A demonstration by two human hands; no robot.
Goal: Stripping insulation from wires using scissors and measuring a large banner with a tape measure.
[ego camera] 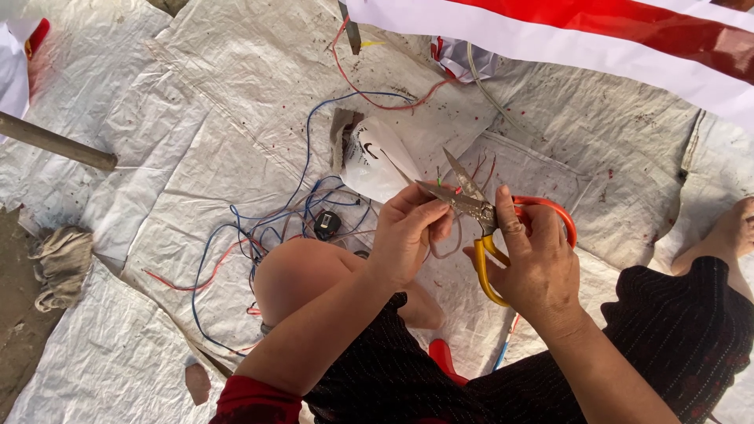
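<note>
Right hand [532,263] fingers curl through the orange-and-yellow-handled metal scissors [487,221], blades parted. Left hand [408,232] fingertips pinch thin coloured wires [449,187] at the blades, above the white woven sheet's [157,196] middle.
</note>
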